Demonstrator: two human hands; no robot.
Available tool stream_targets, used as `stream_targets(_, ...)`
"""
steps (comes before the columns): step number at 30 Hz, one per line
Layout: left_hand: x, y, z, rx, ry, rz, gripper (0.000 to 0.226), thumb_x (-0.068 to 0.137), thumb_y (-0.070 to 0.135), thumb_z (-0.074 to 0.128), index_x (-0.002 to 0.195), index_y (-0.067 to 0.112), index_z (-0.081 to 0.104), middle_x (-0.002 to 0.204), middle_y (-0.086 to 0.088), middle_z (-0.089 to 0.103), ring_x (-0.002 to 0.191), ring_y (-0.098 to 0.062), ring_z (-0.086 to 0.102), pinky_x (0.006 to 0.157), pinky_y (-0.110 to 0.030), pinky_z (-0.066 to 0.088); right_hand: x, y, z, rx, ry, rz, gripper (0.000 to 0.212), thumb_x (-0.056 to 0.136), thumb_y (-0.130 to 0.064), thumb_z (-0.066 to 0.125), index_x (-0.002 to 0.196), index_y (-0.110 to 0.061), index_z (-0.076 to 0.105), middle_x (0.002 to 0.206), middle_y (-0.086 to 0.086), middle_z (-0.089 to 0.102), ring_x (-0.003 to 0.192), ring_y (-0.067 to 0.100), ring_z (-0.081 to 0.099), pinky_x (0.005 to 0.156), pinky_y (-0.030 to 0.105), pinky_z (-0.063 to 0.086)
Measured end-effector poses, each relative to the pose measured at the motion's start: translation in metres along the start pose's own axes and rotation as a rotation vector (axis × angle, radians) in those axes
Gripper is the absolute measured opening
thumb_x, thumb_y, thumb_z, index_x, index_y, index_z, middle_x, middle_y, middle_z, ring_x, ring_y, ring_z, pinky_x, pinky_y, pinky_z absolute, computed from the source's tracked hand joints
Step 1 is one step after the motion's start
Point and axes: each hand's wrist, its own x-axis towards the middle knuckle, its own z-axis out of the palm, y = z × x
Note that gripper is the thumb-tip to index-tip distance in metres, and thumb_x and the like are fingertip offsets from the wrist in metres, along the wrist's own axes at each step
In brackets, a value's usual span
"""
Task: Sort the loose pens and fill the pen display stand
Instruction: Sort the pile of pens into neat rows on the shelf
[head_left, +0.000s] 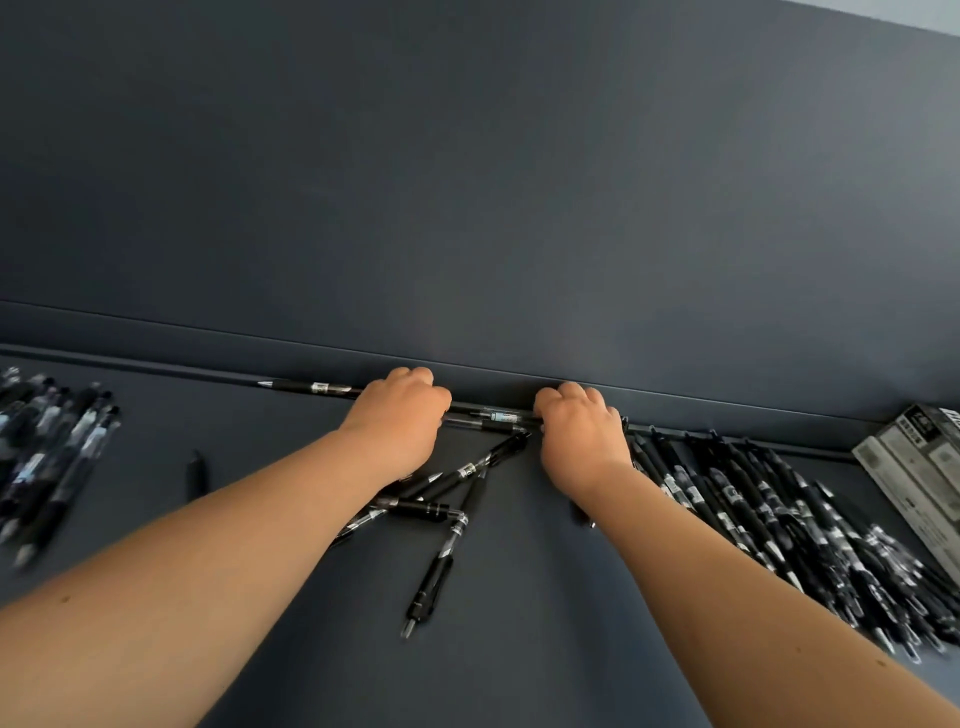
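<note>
Where the dark surface (519, 649) meets the back wall (467, 182), the left hand (397, 421) and the right hand (582, 441) sit near each other, each with its fingers curled down around a row of pens (493, 417) lying end to end along the edge. A few loose pens (441, 499) lie crossed just below them, a big pile (779, 519) spreads at the right beside grey boxes (919, 467), and a smaller pile (47, 452) lies far left
</note>
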Motion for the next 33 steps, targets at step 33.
stream_targets(33,-0.186,-0.194,-0.093,-0.391,0.168,-0.779,0.008,0.089,0.023,0.059,0.084,0.024,0.065,0.089,-0.002,0.068,0.084,-0.022,0.062,0.077,-0.031,0.049,-0.013,-0.26,-0.051,1.113,-0.449,-0.139,0.007,0.086,-0.012,0.065,0.085,-0.011,0.058,0.085,0.01,0.064,0.074,0.02,0.063,0.073,0.034,0.06)
